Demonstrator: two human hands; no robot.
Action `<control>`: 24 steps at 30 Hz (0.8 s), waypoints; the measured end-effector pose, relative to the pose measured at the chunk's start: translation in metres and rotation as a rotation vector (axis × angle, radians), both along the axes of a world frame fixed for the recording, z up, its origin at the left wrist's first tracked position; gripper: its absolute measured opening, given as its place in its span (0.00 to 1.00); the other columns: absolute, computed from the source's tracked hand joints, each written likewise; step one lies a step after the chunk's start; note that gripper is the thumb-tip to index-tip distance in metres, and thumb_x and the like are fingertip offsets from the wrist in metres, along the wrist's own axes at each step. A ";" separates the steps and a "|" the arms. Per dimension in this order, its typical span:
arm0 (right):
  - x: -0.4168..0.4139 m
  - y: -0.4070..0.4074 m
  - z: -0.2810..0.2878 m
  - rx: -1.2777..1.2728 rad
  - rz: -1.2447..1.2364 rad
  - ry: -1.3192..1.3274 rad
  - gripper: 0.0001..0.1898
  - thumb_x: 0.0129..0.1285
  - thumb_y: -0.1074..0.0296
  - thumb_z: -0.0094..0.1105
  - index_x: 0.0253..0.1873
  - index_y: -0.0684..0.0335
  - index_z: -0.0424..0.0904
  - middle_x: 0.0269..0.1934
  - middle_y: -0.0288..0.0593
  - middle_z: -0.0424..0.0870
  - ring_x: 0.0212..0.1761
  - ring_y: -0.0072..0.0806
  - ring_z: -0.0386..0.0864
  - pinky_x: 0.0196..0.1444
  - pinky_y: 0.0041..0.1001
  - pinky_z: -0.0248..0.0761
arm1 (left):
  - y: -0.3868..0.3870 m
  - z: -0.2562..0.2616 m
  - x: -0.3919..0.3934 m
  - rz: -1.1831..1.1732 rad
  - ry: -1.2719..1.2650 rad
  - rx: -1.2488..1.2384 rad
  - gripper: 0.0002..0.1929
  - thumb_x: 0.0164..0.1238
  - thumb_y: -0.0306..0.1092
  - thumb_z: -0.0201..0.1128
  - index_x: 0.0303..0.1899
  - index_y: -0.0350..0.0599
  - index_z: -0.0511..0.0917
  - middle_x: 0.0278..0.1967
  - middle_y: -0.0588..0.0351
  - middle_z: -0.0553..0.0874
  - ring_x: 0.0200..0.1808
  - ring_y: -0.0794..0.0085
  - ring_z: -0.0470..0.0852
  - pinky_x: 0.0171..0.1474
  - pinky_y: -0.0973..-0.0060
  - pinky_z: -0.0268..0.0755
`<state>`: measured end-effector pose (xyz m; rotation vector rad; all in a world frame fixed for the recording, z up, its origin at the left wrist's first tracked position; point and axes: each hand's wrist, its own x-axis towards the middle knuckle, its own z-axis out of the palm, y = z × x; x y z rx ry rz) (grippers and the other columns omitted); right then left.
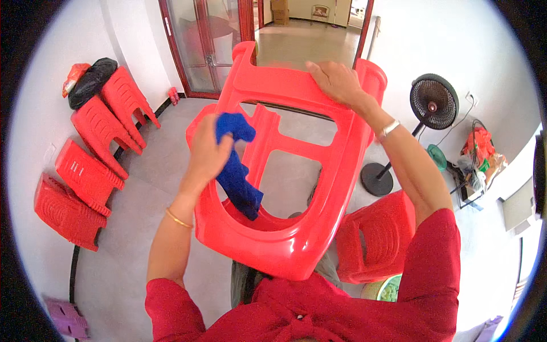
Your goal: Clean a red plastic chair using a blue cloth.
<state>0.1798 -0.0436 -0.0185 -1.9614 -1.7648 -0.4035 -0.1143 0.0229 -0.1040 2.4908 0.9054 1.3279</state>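
A glossy red plastic stool is tilted up before my body, its large cut-out opening facing me. My left hand grips a blue cloth at the stool's left side. The cloth's lower end hangs into the opening. At the far end, my right hand grips the edge of the stool's crosspiece, with some fingertips hidden or blurred. Through the openings the grey floor shows.
Stacked red stools line the left wall, with a black plastic bag on top. More red stools stand close on my right, beside a basket. A pedestal fan and a glazed door are farther off.
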 end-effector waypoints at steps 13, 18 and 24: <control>-0.038 -0.007 0.002 0.037 0.072 0.060 0.20 0.65 0.53 0.42 0.33 0.62 0.80 0.32 0.58 0.81 0.37 0.56 0.78 0.42 0.49 0.71 | -0.044 0.015 0.065 0.072 0.032 0.122 0.17 0.61 0.37 0.61 0.43 0.35 0.69 0.41 0.38 0.72 0.40 0.44 0.76 0.39 0.56 0.72; -0.029 -0.017 -0.003 0.120 0.151 0.085 0.22 0.66 0.51 0.44 0.31 0.64 0.78 0.30 0.57 0.80 0.34 0.56 0.78 0.38 0.47 0.70 | -0.071 0.029 0.080 -0.397 -0.084 0.085 0.16 0.60 0.36 0.63 0.44 0.35 0.72 0.39 0.43 0.75 0.39 0.50 0.78 0.39 0.62 0.74; 0.025 -0.026 -0.018 -0.113 0.172 0.286 0.25 0.66 0.46 0.44 0.31 0.67 0.76 0.26 0.58 0.78 0.30 0.53 0.77 0.34 0.44 0.67 | -0.061 0.142 -0.005 -0.523 -0.744 -0.106 0.22 0.63 0.43 0.63 0.54 0.41 0.76 0.44 0.54 0.82 0.47 0.71 0.81 0.52 0.74 0.73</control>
